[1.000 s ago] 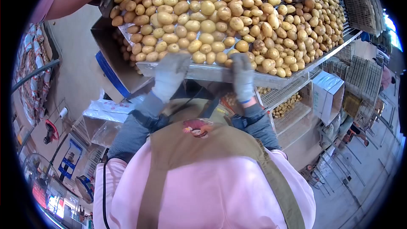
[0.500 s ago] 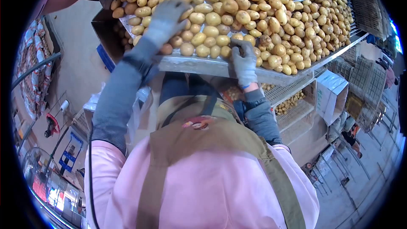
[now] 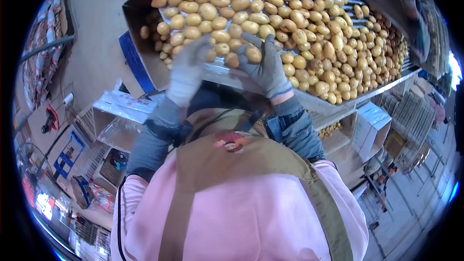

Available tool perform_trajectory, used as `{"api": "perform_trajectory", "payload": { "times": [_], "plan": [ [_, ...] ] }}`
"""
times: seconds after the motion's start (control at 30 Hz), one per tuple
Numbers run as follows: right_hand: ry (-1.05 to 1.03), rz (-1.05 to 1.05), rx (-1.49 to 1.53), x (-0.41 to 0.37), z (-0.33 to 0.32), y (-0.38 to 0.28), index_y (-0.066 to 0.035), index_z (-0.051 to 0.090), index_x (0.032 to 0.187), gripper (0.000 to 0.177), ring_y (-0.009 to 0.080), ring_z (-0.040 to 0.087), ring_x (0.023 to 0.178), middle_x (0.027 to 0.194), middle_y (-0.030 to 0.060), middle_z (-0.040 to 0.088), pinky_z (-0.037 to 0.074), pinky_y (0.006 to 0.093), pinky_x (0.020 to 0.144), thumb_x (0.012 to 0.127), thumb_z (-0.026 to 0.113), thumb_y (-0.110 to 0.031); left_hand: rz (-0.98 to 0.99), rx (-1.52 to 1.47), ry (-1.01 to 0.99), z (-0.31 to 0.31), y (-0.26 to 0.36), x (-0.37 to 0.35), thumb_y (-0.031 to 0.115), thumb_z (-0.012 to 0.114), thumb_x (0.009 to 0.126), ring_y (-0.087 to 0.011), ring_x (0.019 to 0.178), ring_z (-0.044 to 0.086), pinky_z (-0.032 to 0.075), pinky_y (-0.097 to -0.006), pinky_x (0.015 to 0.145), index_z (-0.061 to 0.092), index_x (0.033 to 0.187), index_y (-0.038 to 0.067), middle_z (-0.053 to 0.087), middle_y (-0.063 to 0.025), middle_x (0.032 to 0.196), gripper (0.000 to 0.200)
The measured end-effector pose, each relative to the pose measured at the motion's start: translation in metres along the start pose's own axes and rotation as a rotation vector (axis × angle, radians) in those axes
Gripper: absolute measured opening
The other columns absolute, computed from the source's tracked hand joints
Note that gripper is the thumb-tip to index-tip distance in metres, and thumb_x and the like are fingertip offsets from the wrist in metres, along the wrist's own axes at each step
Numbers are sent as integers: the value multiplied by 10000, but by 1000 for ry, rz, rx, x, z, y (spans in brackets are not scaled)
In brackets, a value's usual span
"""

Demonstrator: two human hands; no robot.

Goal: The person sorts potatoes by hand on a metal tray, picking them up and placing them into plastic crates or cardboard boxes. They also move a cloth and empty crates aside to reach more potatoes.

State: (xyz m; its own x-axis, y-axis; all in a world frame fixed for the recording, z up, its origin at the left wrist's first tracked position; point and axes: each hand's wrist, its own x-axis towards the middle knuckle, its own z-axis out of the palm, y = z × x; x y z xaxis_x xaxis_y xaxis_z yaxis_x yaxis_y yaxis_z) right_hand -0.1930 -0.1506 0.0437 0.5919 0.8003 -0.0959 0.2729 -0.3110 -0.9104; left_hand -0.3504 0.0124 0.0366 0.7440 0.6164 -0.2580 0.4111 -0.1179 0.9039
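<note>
Many yellow-brown potatoes [image 3: 208, 11] cover a metal sorting table [image 3: 319, 102] in front of me. My left hand [image 3: 186, 75], in a pale work glove, is at the table's near edge on the left, smeared by motion, with its fingers over the potatoes there. My right hand [image 3: 268, 67], in a grey glove, is just right of it at the same edge. Its fingers and thumb curl around a potato [image 3: 253, 55] that sits against the palm. Other potatoes lie close beside both hands.
An open cardboard box [image 3: 140, 34] stands against the table's left end, with potatoes dropping toward it. Lower left is a plastic-lined carton [image 3: 118, 121]. A white box [image 3: 372, 133] and stacked crates [image 3: 411, 108] stand at right. Another person's arm [image 3: 411, 14] reaches in at upper right.
My left hand has drawn back from farther in over the potatoes to the near edge. My right hand has shifted left and turned, now with a potato in it. Another person's arm has come in at upper right.
</note>
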Motion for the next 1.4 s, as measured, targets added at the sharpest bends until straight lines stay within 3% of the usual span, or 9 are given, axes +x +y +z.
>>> {"api": "perform_trajectory", "payload": {
  "times": [0.07,0.2,0.43,0.6,0.9,1.0,1.1,1.2,1.4],
  "plan": [
    [-61,626,1406,21,11,-30,34,377,1422,501,245,632,1083,1238,181,631,530,343,942,1018,552,-205,-117,-462,-129,25,3,-14,304,512,1063,-225,1103,623,475,-334,1002,508,1432,36,560,-102,1380,456],
    [-235,-316,-286,42,46,-21,-3,423,1455,573,345,563,1267,1377,207,567,454,410,1065,959,604,-225,-174,-523,-2,19,-12,-3,352,511,1058,-156,930,619,512,-275,808,529,1355,31,618,-53,1084,438],
    [-81,-196,-936,193,91,1,-142,475,1481,660,298,340,1459,1522,103,467,175,585,1191,952,534,-533,-178,-412,596,-48,-77,63,186,637,966,-107,835,553,481,-276,768,636,1031,20,627,-17,923,178],
    [-264,-441,-801,83,107,6,-123,487,1465,655,327,365,1429,1526,125,450,168,582,1202,912,610,-453,-235,-646,436,-45,-93,71,247,670,952,-179,1150,585,435,-273,1022,589,1303,-15,631,-122,1268,445],
    [-337,-579,-747,82,90,11,-111,613,1295,452,269,438,1370,1446,103,524,290,500,1151,937,578,-384,-350,156,341,-61,-93,87,476,741,814,-356,1079,669,518,-419,930,598,1254,54,690,-198,1144,627],
    [-262,-564,-743,152,56,14,-83,640,910,124,313,639,776,796,107,629,500,444,718,864,572,-175,-462,261,255,-80,-95,80,410,717,836,-350,1117,647,485,-392,976,599,1272,51,666,-200,1202,578],
    [211,-493,-780,216,39,37,-120,648,1252,398,376,540,1234,1260,167,633,399,527,1042,957,561,-373,-145,69,324,-67,-115,76,279,658,935,-242,1174,621,472,-330,999,535,1372,-14,651,-191,1274,540],
    [-90,-277,-1147,187,90,18,-262,489,1477,610,362,327,1462,1591,97,373,137,700,1157,942,548,-549,-178,-119,458,-47,-90,88,411,659,920,-379,1150,621,463,-397,1017,474,1416,64,647,-212,1216,633],
    [-208,-176,-784,50,54,15,-211,522,1440,542,361,315,1464,1529,97,449,132,611,1199,934,576,-397,-243,28,399,-55,-112,76,414,664,917,-407,1155,610,465,-438,1008,471,1420,91,620,-237,1267,628]
  ]
}}
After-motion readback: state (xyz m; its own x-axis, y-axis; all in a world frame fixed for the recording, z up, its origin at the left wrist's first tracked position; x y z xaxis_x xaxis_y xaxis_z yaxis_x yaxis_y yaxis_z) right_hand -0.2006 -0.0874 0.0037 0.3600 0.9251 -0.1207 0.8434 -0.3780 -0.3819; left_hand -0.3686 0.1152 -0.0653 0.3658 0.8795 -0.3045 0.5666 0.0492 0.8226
